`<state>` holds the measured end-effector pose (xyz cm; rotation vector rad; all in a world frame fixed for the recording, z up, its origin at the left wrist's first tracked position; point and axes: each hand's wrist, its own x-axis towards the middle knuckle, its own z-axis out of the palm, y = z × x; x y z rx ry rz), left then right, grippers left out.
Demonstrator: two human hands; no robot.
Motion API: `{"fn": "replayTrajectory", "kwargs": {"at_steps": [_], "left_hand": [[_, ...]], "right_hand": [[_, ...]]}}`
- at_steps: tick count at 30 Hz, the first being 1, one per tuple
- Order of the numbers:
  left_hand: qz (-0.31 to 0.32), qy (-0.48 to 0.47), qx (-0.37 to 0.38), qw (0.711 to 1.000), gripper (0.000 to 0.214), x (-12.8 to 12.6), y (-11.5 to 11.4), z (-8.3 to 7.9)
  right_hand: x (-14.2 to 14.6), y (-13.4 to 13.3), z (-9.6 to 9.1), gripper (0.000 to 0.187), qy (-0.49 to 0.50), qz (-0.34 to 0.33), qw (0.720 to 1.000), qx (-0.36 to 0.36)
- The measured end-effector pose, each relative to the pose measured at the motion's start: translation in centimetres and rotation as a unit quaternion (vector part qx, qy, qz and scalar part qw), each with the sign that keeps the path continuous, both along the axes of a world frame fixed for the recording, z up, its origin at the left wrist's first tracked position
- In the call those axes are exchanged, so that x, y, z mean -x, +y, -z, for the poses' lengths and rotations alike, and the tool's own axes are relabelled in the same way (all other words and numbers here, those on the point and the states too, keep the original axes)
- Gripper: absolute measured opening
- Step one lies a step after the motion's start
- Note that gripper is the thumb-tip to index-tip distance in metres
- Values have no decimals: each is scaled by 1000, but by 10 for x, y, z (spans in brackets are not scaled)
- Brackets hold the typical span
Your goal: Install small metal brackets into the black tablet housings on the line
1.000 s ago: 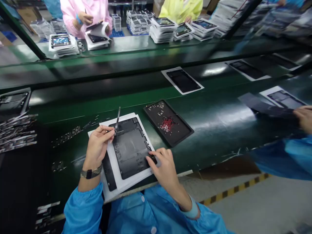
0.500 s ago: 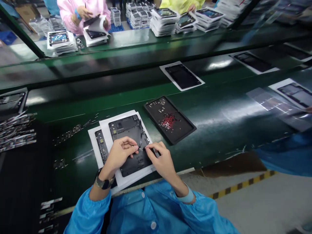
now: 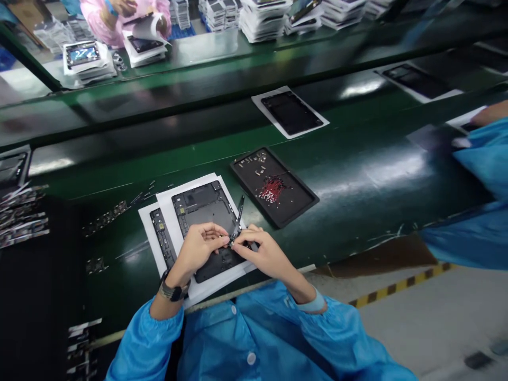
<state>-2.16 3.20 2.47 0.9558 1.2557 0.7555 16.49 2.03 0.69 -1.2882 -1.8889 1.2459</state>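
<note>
Our left hand and right hand nearly meet, fingertips pinched on a slim black strip whose free end points between twelve and one o'clock. Beneath them we have a flat matte-black rectangular shell, its small yellow patch at ten o'clock, lying on white paper sheets.

Component: slender dark strip. Its exposed end projects obliquely upward, away from the wearer, above the right-hand long edge of the housing. Its near end is located at the fingertips of the left hand and right hand; the fingers partly conceal it.

Housing: black, flat, rectangular, inner face up. Small fittings, including one yellow square, line its left long edge. It lies on a white sheet, upper end angled left, lower portion partly covered by both hands.
</note>
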Motion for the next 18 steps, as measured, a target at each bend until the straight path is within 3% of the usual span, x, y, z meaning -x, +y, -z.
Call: {"fn": "replayTrajectory", "kwargs": {"at_steps": [7, 12, 18], "left_hand": [[13, 15, 6, 1000, 27, 1, 2, 0], [20, 39, 3, 999, 18, -1, 1, 0], [10, 53, -8, 999, 12, -4, -3, 4]], "right_hand": [[-1, 2, 2, 20, 9, -15, 1000, -8], [-6, 7, 1, 20, 12, -52, 998, -11], [-6, 5, 2, 20, -11, -38, 999, 0]]}}
